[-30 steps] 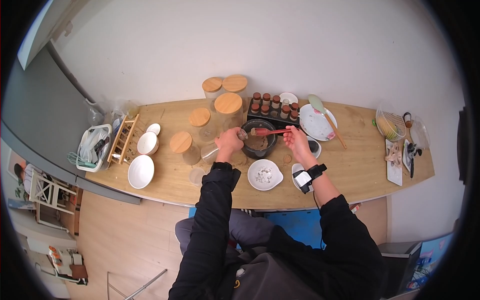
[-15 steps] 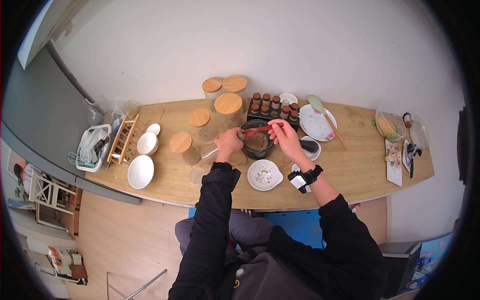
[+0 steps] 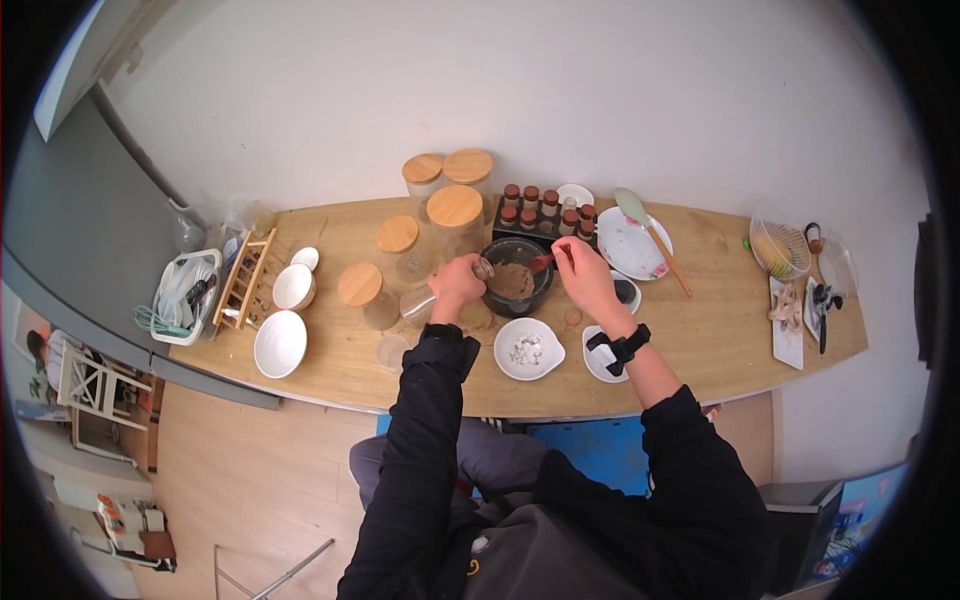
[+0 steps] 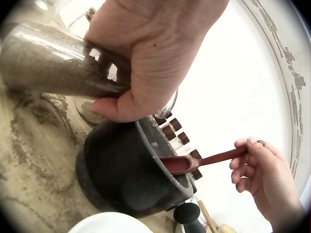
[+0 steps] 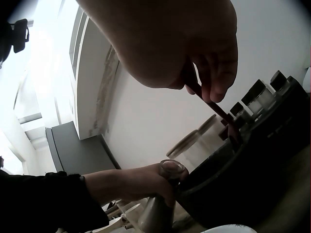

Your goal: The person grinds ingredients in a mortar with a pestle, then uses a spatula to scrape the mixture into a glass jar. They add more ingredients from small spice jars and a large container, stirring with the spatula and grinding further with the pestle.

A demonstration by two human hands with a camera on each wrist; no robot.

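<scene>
Powder-dusted glass jar, gripped in the left hand and tipped with its mouth at the rim of a black bowl on the tabletop, meets a red spoon pinched by the right hand, its scoop dipped inside the bowl.

Black bowl, brown powder inside. Red spoon. Clear glass jar, dusted grey-brown. White dish with pale specks. Light wood-grain tabletop. Tan wooden jar lids. Black spice rack, brown caps. Black sleeves.
</scene>
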